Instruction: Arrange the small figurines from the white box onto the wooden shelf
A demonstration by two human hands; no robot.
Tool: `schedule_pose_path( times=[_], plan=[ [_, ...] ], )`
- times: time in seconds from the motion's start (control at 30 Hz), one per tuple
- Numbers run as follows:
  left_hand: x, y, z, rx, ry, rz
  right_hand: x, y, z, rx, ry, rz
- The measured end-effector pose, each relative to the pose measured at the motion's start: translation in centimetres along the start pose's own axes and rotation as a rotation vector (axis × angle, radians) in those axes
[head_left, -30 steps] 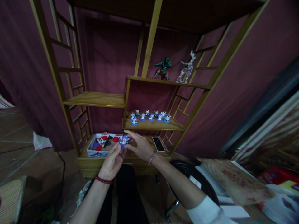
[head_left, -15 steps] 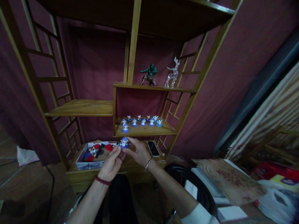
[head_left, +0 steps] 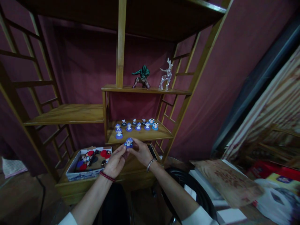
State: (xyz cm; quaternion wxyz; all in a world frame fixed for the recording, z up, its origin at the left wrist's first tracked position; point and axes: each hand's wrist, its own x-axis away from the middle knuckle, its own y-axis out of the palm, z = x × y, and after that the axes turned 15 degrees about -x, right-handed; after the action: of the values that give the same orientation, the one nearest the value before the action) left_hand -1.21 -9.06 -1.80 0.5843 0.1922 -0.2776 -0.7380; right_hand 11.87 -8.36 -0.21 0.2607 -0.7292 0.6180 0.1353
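Between my two hands is a small purple-haired figurine (head_left: pixel 128 142) on a purple base, held upright just in front of the small shelf. My left hand (head_left: pixel 116 161) pinches its base from the left, with a red bead bracelet on the wrist. From the right, the fingers of my right hand (head_left: pixel 141 152) close on it as well; that wrist wears a silver bangle. Behind it, on the small shelf (head_left: pixel 140 136), stand several similar purple figurines (head_left: pixel 129 127), dark-based ones (head_left: pixel 134 122) at the back and blue-based ones (head_left: pixel 155 126) at the right.
An open box (head_left: pixel 85 174) of loose figurines with red and purple bases sits at the lower left. A phone (head_left: pixel 152 152) lies partly hidden behind my right hand. Above stand a green-hooded figure (head_left: pixel 142 76) and a clear deer (head_left: pixel 166 76). Boards (head_left: pixel 225 179) lean at the right.
My hands have carried the figurine slightly right and closer to the small shelf's front edge. The whole view has shifted, with the shelving now further left.
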Motion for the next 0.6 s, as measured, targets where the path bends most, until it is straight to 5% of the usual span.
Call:
schedule_pose_path(
  times=[0.6],
  plan=[
    [-2.8, 1.1, 0.0, -0.351, -0.015, 0.044, -4.3, -2.1, 5.7, 0.032, 0.041, 0.114]
  ],
)
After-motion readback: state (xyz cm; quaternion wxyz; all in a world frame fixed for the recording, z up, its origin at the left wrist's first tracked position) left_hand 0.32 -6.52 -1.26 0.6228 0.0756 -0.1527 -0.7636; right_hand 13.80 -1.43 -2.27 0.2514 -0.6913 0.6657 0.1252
